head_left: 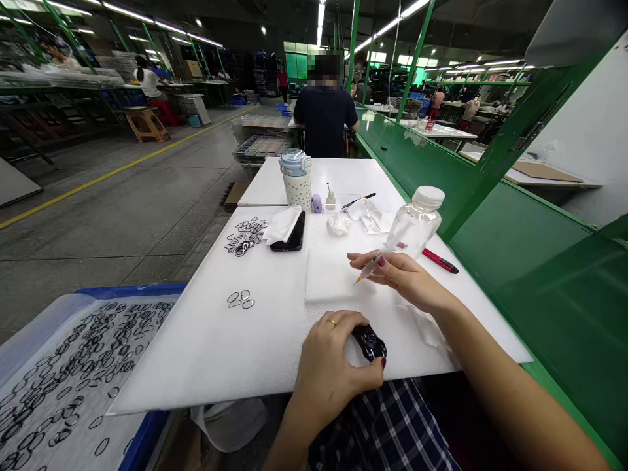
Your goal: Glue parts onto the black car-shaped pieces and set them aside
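Note:
My left hand (331,356) pinches a small glossy black plastic piece (369,343) against the white table top (220,347), and a gold ring shows on one finger. My right hand (400,276) holds a slim clear syringe (371,265) with an orange tip, just above a white foam pad (333,275). Beyond that hand stand a clear plastic bottle (415,222) with a white cap and a red marker (440,260). Several black rings lie in a small group (240,299) left of the pad, and more lie in a heap (245,235).
A blue-rimmed tray (73,379) of black rings sits at the lower left. A phone (289,232), tissues, a dotted tumbler (296,180) and a small brush lie farther up the table. A green panel runs along the right. A co-worker (324,114) sits beyond.

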The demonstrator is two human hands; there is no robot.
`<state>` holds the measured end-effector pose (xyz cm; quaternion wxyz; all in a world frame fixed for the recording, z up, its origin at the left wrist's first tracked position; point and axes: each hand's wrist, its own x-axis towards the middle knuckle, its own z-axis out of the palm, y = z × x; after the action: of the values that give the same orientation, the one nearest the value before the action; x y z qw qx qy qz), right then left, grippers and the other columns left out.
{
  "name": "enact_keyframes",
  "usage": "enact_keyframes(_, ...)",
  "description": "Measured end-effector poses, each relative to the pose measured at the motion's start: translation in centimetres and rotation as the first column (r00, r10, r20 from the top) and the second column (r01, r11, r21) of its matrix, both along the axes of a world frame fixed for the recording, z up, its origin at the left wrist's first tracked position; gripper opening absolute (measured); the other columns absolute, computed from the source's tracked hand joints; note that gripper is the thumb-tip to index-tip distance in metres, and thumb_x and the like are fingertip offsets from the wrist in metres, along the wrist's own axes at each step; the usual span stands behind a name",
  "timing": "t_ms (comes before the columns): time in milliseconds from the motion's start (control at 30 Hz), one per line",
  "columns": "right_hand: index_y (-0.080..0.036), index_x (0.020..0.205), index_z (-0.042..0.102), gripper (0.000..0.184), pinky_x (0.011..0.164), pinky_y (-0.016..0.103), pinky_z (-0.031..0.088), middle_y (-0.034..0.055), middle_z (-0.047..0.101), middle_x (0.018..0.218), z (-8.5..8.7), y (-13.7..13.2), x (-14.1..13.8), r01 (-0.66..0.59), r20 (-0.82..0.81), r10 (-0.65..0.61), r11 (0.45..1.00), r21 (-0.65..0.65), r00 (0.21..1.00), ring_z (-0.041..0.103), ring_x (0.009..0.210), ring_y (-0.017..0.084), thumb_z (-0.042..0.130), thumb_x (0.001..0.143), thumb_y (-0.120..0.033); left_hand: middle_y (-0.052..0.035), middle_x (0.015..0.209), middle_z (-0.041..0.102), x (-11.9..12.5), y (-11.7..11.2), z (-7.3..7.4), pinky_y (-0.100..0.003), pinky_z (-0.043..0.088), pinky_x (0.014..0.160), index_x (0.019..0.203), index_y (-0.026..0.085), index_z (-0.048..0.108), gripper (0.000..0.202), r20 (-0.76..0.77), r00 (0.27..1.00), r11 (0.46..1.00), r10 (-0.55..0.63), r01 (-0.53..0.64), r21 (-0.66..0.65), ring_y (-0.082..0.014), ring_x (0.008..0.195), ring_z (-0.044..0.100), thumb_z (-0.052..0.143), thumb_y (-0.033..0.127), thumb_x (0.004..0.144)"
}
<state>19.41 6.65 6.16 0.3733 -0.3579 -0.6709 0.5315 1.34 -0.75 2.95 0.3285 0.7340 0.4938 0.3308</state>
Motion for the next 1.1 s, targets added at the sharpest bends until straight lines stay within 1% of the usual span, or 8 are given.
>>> enact_keyframes(67, -0.025, 0.111, 0.067, 0.022, 0.105, 0.04, 0.04, 0.0055, 0.064, 0.121, 0.5, -1.4, -0.2, 0.04, -0.177, -0.041, 0.999, -0.005, 0.983, 0.054, 0.122, 0.021, 0.056, 0.094, -0.034, -0.0033, 0.102, 0.069, 0.2, 0.0, 0.1, -0.046, 0.05, 0.09, 0.097, 0.023, 0.066, 0.037, 0.017, 0.999, 0.999, 0.047, -0.047, -0.015, -0.0271, 0.098, 0.061, 0.072, 0.018, 0.061)
enact_keyframes(167, -0.028, 0.106, 0.068, 0.02, 0.083, 0.035, 0.047, 0.0016, 0.064, 0.085, 0.8, -4.1, -1.3, 0.11, -0.397, -0.109, 0.994, -0.022, 0.911, 0.057, 0.084, 0.018, 0.062, 0.087, -0.024, -0.0019, 0.1, 0.07, 0.4, 0.2, 0.1, -0.045, 0.05, 0.088, 0.096, 0.024, 0.067, 0.035, 0.043, 0.996, 0.997, 0.08, -0.079, -0.023, -0.026, 0.096, 0.062, 0.072, 0.018, 0.061)
enact_keyframes(267, -0.026, 0.091, 0.067, 0.024, 0.065, 0.035, 0.041, 0.0016, 0.048, 0.068, 0.9, -5.9, -2.6, 0.098, -0.514, -0.111, 0.994, -0.052, 0.851, 0.043, 0.066, 0.018, 0.059, 0.083, -0.046, -0.0004, 0.098, 0.07, 0.4, 0.4, 0.2, -0.043, 0.05, 0.086, 0.095, 0.025, 0.068, 0.033, 0.061, 0.995, 0.996, 0.078, -0.076, -0.039, -0.0246, 0.094, 0.062, 0.071, 0.018, 0.063)
enact_keyframes(367, -0.022, 0.06, 0.053, 0.061, 0.057, 0.035, 0.033, 0.0003, 0.034, 0.055, 1.1, -6.3, -3.4, 0.052, -0.597, -0.07, 0.998, -0.047, 0.799, 0.034, 0.055, 0.017, 0.036, 0.079, -0.078, 0.0002, 0.095, 0.071, 0.4, 0.5, 0.5, -0.041, 0.049, 0.084, 0.09, 0.024, 0.069, 0.027, 0.07, 0.995, 0.996, 0.072, -0.068, -0.064, -0.0239, 0.092, 0.062, 0.069, 0.017, 0.064)
enact_keyframes(467, -0.022, 0.049, 0.037, 0.065, 0.05, 0.032, 0.025, -0.0026, 0.02, 0.045, 1.0, -6.2, -3.8, 0.041, -0.701, -0.089, 0.996, -0.085, 0.708, 0.024, 0.046, 0.014, 0.026, 0.08, -0.078, 0.0005, 0.093, 0.071, 0.5, 0.4, 0.7, -0.041, 0.049, 0.083, 0.089, 0.024, 0.069, 0.025, 0.065, 0.994, 0.994, 0.087, -0.082, -0.07, -0.0236, 0.092, 0.062, 0.068, 0.018, 0.064)
enact_keyframes(600, -0.023, 0.046, 0.035, 0.057, 0.048, 0.03, 0.021, -0.0031, 0.017, 0.042, 0.7, -6.1, -3.9, 0.044, -0.736, -0.151, 0.986, -0.163, 0.66, 0.02, 0.043, 0.013, 0.035, 0.072, -0.073, 0.0001, 0.093, 0.071, 0.7, 0.4, 0.7, -0.041, 0.049, 0.083, 0.089, 0.023, 0.069, 0.025, 0.064, 0.993, 0.994, 0.097, -0.093, -0.062, -0.0237, 0.091, 0.061, 0.067, 0.018, 0.065)
enact_keyframes(833, -0.022, 0.046, 0.034, 0.054, 0.047, 0.03, 0.02, -0.0031, 0.017, 0.041, 0.4, -6.1, -4.1, 0.017, -0.766, -0.117, 0.99, -0.138, 0.632, 0.019, 0.043, 0.012, 0.037, 0.072, -0.069, -0.0012, 0.093, 0.071, 0.8, 0.5, 0.5, -0.04, 0.048, 0.082, 0.087, 0.022, 0.068, 0.023, 0.05, 0.994, 0.995, 0.093, -0.092, -0.036, -0.0238, 0.09, 0.061, 0.066, 0.017, 0.065)
enact_keyframes(1100, -0.021, 0.046, 0.034, 0.059, 0.045, 0.03, 0.019, -0.0029, 0.02, 0.04, 0.4, -6.1, -4.1, 0.065, -0.726, -0.109, 0.994, -0.088, 0.679, 0.023, 0.041, 0.012, 0.038, 0.072, -0.074, -0.0001, 0.095, 0.072, 0.7, 0.4, 0.8, -0.038, 0.048, 0.085, 0.088, 0.023, 0.069, 0.024, 0.061, 0.993, 0.993, 0.105, -0.101, -0.067, -0.0224, 0.094, 0.062, 0.067, 0.02, 0.065)
